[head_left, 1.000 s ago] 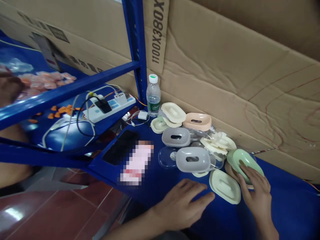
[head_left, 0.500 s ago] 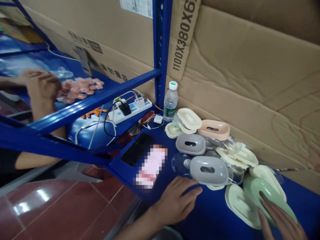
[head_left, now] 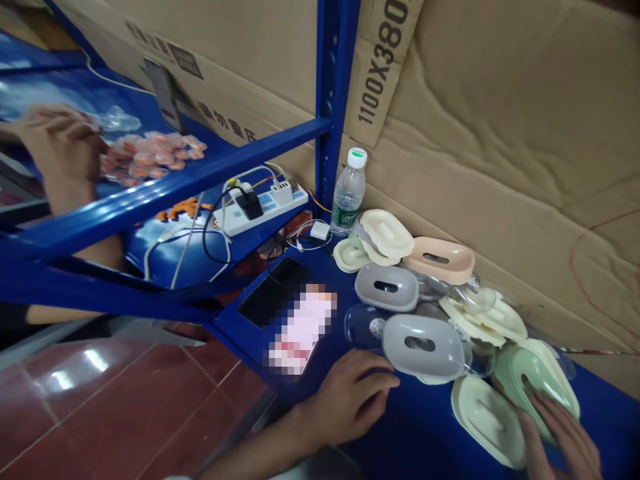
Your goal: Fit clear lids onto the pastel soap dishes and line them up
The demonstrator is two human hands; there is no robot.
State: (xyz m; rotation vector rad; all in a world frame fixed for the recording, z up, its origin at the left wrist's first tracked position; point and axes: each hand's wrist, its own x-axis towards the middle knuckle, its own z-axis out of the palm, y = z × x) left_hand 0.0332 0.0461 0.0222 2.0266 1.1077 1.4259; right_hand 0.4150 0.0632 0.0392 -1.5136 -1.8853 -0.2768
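My right hand (head_left: 563, 430) is at the near right, its fingers over a green oval soap dish (head_left: 540, 377) with a slot and its thumb at the near side. The palm hides part of the dish. A pale cream oval piece (head_left: 487, 420) lies flat beside it, and another cream piece (head_left: 553, 367) is partly behind it. My left hand (head_left: 355, 393) rests on the blue surface with fingers loosely bent and apart, holding nothing. Close to its fingertips is a grey slotted dish (head_left: 425, 347). Behind sits a second grey dish (head_left: 387, 287), with a peach one (head_left: 440, 259) farther back.
Two phones lie left of the dishes, one dark (head_left: 273, 290), one lit and blurred (head_left: 303, 330). A water bottle (head_left: 349, 193) stands by a blue post (head_left: 335, 87). Beyond the blue rail (head_left: 200, 180), another person's hands (head_left: 65, 143) work near orange packets (head_left: 150, 157).
The green dish has shifted slightly back and turned under my right hand, covering more of the cream piece behind. My left hand stays nearly still. The camera view has moved a little.
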